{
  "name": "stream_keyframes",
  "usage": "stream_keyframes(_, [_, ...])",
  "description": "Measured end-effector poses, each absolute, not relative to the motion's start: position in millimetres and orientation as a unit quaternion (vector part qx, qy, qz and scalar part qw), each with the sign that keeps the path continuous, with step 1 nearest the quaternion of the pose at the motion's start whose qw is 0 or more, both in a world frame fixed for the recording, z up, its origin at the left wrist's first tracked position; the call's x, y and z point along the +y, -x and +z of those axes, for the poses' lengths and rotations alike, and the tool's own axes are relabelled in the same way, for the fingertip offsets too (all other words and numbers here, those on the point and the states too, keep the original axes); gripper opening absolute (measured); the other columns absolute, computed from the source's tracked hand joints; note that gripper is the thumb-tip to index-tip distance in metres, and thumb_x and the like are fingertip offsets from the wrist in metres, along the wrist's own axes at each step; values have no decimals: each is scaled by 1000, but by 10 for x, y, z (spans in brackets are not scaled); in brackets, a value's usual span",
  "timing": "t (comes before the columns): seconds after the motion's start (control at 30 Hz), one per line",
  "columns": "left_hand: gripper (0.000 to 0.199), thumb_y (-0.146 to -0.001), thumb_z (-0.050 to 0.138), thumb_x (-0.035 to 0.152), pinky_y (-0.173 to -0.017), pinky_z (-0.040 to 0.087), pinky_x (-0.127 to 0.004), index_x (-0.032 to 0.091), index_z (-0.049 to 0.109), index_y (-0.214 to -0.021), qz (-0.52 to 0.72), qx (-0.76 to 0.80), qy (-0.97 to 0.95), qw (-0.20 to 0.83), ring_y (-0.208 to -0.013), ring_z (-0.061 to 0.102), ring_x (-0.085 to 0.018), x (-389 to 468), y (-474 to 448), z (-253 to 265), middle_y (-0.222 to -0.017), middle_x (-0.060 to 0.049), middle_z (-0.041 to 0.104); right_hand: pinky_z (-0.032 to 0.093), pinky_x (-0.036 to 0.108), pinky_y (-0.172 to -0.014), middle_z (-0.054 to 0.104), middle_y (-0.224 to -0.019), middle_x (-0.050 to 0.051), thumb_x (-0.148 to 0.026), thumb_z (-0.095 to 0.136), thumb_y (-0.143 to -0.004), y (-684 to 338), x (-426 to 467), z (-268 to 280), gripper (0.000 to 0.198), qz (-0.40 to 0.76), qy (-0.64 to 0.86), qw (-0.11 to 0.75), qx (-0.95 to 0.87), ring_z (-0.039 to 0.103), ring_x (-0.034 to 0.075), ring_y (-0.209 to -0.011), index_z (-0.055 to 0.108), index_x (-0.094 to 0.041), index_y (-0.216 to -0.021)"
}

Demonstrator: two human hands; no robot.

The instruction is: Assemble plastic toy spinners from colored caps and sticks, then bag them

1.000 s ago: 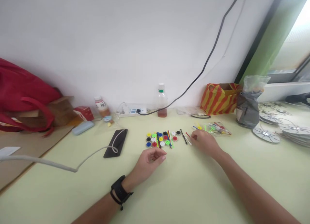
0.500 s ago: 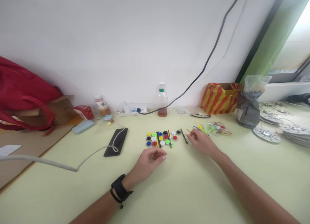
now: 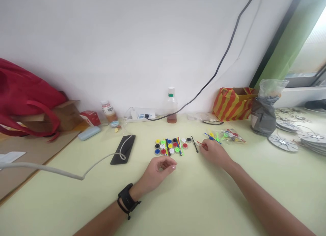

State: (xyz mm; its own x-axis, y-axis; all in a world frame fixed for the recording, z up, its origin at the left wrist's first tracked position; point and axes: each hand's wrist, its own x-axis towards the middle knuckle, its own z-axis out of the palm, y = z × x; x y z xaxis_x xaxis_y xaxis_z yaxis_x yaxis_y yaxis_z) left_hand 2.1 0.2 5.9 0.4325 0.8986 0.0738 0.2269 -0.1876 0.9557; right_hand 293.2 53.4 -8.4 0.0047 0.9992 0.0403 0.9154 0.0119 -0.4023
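Pinches red stick [image 3: 200,143] in right hand [image 3: 214,151] beside black stick [image 3: 195,145] on worktop [image 3: 193,191] | curls left hand [image 3: 158,171] loosely, seemingly empty, near grouped discs [image 3: 169,146] | looks part-done, with blue stick [image 3: 215,139] loose by plastic bag [image 3: 238,139]

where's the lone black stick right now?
Head view, just right of centre: the black stick lies on the table between the coloured discs and the right hand.
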Motion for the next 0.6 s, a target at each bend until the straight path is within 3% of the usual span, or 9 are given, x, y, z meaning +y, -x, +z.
stream_keyframes(0.27, [23,-91,69,40,-76,48,-30,17,72,-94,336,408,-697,484,-84,61,-18,-2,-12,63,-90,-6,69,32,28,-61,70,-84,8,-29,49,-97,-2953,526,-76,22,126,709,137,-681,61,20,-77,60,-19,-80])
stream_keyframes(0.43, [23,-91,69,39,-76,48,-29,17,72,-94,334,407,-698,485,-83,61,-18,2,-11,61,-89,-6,69,31,28,-61,71,-91,7,-24,52,-93,-2928,493,-9,11,84,714,159,-677,62,20,-80,62,-20,-90])
stream_keyframes(0.6, [21,-92,68,38,-76,47,-29,17,72,-94,326,407,-702,485,-83,60,-18,-3,-8,81,-89,-6,69,32,28,-63,71,-86,4,-38,57,-93,-2781,434,8,21,69,686,184,-701,62,20,-80,61,-22,-81])
